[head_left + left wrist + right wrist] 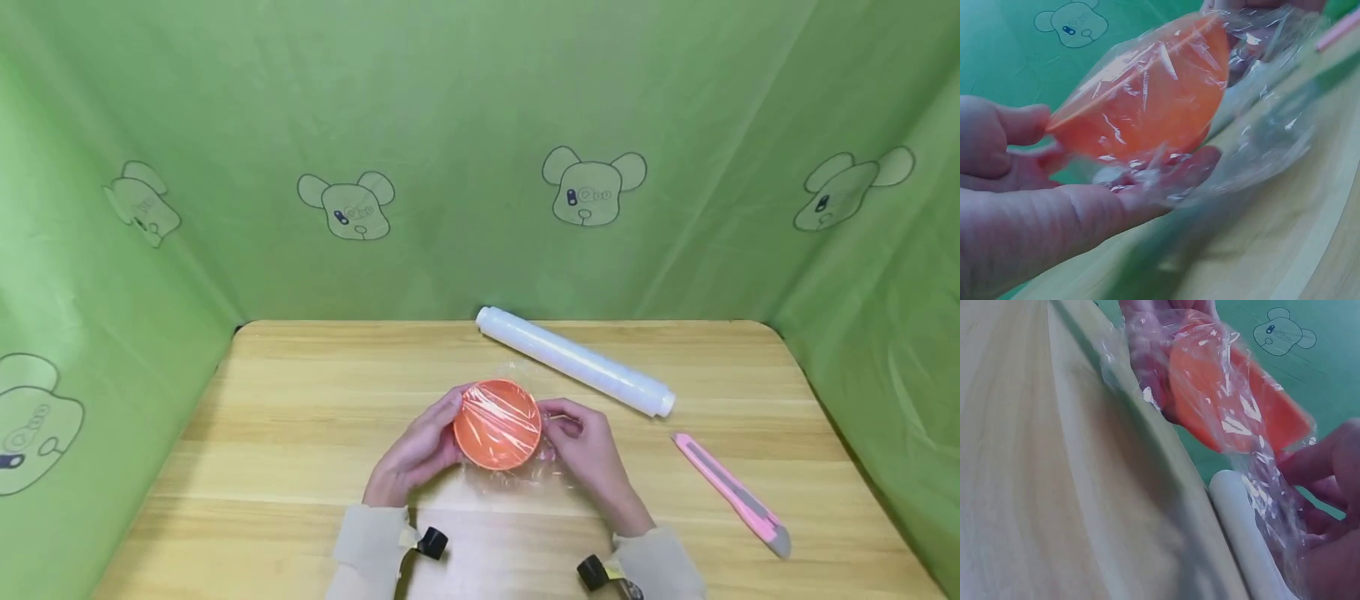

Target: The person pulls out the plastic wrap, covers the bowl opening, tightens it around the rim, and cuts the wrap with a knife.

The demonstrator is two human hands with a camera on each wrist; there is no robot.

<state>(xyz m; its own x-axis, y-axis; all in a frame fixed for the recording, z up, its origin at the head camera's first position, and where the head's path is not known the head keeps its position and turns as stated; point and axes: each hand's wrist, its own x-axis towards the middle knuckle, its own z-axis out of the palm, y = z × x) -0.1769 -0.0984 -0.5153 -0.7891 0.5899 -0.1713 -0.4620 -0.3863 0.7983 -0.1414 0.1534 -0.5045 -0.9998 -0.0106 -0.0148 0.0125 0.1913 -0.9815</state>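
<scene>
An orange bowl point(498, 437) is held up above the table, its mouth covered by clear plastic wrap point(1275, 147). The wrap lies creased across the top, and its loose edges hang below the rim. My left hand point(420, 442) grips the bowl from the left side, with fingers at the rim and one reaching beneath. On the right side, my right hand point(588, 446) pinches the hanging wrap close to the rim. Part of the bowl's underside is hidden by the left hand and crumpled film.
A white roll of plastic wrap point(573, 360) lies slanted behind the hands. To the right is a pink utility knife point(731, 492) on the wooden table point(300, 400). Green cloth walls point(465, 100) enclose the back and both sides.
</scene>
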